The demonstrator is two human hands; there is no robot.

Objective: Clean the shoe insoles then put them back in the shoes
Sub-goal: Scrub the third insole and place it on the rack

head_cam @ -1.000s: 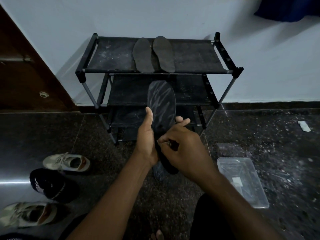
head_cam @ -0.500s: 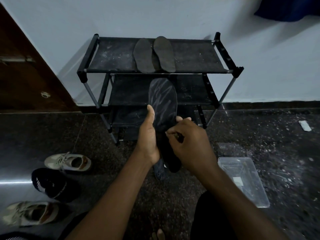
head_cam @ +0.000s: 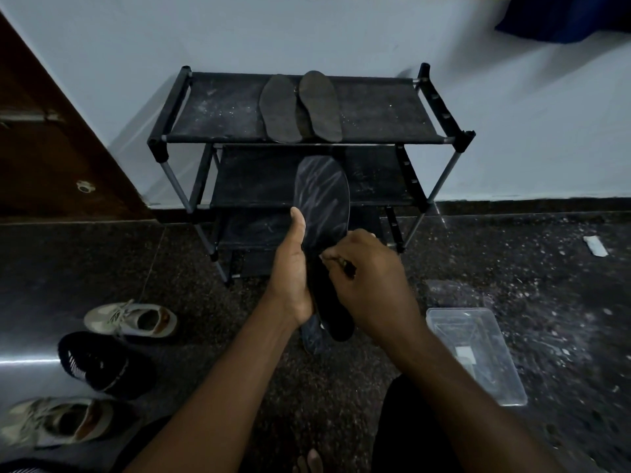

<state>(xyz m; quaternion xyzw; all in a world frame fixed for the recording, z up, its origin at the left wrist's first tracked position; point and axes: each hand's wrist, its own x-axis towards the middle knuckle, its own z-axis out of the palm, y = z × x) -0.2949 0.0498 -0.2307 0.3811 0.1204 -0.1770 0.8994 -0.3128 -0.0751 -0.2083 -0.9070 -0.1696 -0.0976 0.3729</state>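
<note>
Black insole [head_cam: 324, 196]: left hand [head_cam: 290, 278] grips edge, right hand [head_cam: 372, 285] touches.

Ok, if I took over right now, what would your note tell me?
Left hand grips the streaked insole by its middle. Right hand pinches a small dark tool against it.
Two more insoles lie on the rack's top shelf; two beige sneakers and a black shoe sit on the floor.
Done: three insoles out. Left: finish cleaning this one, then refit all; whether the shelf pair is clean, I cannot tell.
</note>
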